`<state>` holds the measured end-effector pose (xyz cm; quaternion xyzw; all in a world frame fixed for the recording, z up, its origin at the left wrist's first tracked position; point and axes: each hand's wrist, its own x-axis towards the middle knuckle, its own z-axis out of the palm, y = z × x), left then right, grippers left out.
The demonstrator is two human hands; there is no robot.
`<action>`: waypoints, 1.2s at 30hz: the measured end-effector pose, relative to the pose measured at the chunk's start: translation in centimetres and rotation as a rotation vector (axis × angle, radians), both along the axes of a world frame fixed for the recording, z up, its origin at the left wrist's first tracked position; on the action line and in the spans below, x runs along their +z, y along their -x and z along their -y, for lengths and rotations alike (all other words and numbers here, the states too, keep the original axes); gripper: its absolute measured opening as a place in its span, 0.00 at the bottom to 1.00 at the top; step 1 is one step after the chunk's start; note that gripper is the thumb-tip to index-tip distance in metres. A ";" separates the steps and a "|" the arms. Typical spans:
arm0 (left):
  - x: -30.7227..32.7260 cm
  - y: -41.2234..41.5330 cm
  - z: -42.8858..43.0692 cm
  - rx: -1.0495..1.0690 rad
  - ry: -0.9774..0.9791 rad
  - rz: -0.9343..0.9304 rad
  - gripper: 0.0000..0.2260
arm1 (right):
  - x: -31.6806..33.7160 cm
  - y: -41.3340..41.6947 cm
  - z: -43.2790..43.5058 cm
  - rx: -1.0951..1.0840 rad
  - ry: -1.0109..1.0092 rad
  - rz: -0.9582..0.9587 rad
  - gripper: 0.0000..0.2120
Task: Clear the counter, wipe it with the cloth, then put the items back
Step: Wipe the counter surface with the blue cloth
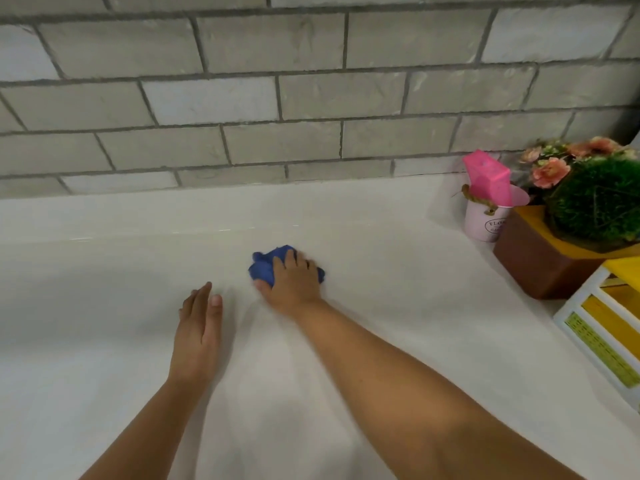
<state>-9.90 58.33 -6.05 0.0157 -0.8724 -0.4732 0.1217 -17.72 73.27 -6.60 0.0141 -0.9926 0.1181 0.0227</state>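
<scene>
A crumpled blue cloth (265, 266) lies on the white counter (398, 282) near its middle. My right hand (294, 280) presses down on top of the cloth, fingers curled over it. To the left of it, my left hand (199, 320) rests flat on the bare counter with fingers together, holding nothing. At the right end of the counter stand a pink bottle (486, 176), a small pale pot (483, 221) with a rope tie, a brown box (540, 263) holding a green plant (595, 199), and pink flowers (550, 171).
A grey brick-tile wall (277, 98) runs along the back of the counter. A white and yellow box (602, 327) sits at the right edge, in front of the brown box. The counter's left and middle show only white surface.
</scene>
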 end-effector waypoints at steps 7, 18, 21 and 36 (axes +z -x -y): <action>0.1 0.0 0.0 -0.010 0.012 -0.003 0.29 | 0.1 2.0 -13.5 -0.066 0.130 -0.163 0.27; -0.3 0.4 -0.2 0.018 0.016 -0.028 0.31 | -0.4 8.6 -6.0 -0.319 0.004 -0.034 0.24; -0.4 0.5 0.0 0.014 0.006 -0.019 0.37 | 0.1 8.1 1.2 0.000 0.050 -0.043 0.21; -0.1 0.3 0.0 0.010 -0.015 -0.043 0.25 | 0.3 1.9 -17.6 -0.220 0.008 -0.109 0.18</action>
